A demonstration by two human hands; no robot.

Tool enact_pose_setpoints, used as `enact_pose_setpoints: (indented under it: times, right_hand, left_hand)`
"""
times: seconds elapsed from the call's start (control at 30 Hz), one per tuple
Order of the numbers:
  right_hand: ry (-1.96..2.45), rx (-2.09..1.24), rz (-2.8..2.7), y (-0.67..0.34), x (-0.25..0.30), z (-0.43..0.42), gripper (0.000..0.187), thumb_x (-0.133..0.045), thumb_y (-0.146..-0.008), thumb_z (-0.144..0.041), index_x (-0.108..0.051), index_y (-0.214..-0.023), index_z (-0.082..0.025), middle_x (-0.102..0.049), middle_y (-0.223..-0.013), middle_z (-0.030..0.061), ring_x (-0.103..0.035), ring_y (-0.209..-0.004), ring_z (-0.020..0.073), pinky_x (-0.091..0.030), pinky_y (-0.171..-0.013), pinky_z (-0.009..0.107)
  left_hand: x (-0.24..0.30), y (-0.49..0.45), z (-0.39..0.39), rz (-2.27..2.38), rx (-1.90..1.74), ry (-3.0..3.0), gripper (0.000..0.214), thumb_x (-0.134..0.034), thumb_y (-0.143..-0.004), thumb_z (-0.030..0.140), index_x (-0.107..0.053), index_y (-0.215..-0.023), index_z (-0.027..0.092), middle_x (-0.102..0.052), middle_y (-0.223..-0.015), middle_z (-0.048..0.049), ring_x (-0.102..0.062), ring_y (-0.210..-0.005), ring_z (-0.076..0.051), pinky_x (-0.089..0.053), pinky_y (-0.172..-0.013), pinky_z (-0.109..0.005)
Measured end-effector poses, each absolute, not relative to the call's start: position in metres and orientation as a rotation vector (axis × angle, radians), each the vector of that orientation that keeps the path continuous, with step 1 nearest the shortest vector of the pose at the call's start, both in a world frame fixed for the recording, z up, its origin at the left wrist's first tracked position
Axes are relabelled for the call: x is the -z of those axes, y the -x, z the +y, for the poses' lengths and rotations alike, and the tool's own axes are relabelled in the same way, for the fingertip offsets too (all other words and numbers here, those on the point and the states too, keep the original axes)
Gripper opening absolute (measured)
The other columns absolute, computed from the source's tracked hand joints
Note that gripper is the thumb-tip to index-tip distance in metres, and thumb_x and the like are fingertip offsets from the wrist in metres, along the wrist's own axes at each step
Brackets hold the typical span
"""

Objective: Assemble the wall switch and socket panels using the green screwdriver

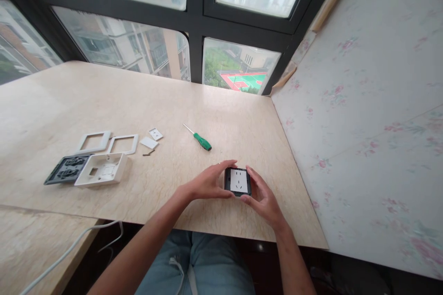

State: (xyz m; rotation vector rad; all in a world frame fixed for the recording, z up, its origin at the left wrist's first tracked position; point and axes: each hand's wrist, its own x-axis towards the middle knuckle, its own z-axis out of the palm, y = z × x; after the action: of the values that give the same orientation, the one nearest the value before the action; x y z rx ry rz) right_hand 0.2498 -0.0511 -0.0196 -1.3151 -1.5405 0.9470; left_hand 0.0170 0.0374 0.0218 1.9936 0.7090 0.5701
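A small square wall socket [238, 181], white face in a dark frame, sits between both hands just above the marble-look table [104, 101]. My left hand [207, 183] grips its left side, fingers curled over the top edge. My right hand [261, 195] holds its right side, thumb along the edge. A green-handled screwdriver [200, 139] lies on the table beyond the hands, untouched.
At the left lie a white back box [102, 169], a dark socket frame [66, 170], two white cover frames [94, 141] [123, 144], small white plates [152, 138] and a screw [148, 152]. A flowered wall [363, 124] stands right. A white cable [69, 251] hangs below.
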Motion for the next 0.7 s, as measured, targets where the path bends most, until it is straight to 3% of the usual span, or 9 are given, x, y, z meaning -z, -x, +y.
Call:
enact_pose_setpoints:
  times: [0.7]
  right_hand:
    - [1.386,-0.981,-1.505,-0.247,0.017,-0.057,0.078,-0.075,-0.082,-0.037,-0.037,-0.15,-0.032,-0.036,-0.159,0.0087,-0.039,-0.143,0.0317,-0.034,-0.118,0.056]
  left_hand:
    - [-0.007,-0.015,0.033,0.654,-0.636,-1.847,0.089,-0.082,-0.072,0.039,-0.037,-0.148,0.027,-0.046,-0.151,-0.0126,-0.042,-0.14,-0.03,-0.031,-0.117,-0.054]
